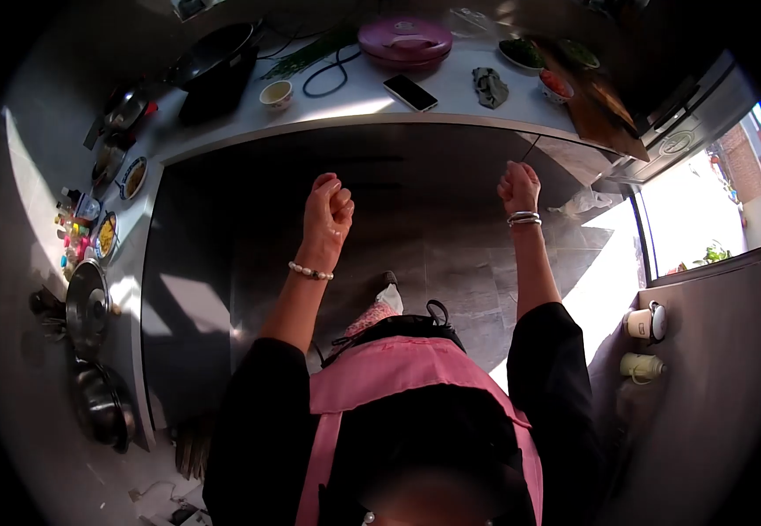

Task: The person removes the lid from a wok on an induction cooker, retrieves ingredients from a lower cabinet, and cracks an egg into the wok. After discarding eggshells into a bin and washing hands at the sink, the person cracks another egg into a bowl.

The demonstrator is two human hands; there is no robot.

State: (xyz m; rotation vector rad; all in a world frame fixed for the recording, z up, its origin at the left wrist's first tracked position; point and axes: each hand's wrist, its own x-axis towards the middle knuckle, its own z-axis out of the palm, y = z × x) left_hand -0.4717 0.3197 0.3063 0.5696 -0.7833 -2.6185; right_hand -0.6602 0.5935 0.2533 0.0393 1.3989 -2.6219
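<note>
My left hand (328, 210) is raised in front of the counter, its fingers curled into a loose fist with nothing showing in it. A beaded bracelet (310, 271) circles that wrist. To the right, my right hand (519, 187) is also curled closed, below the counter's front edge, with silver bangles (524, 218) at the wrist. A thin dark line runs up from its fingertips; whether this is a cabinet seam I cannot tell. Neither hand touches the counter (337, 123). Nearest beyond them on the counter lie a phone (411, 92) and a grey cloth (489, 88).
On the counter are a pink round electric pan (405, 42), a small bowl (276, 95), a black wok (214, 54), a bowl of red food (556, 86) and a cutting board (600, 114). Steel pans (88, 307) and dishes line the left side. A bright doorway (692, 202) opens at right.
</note>
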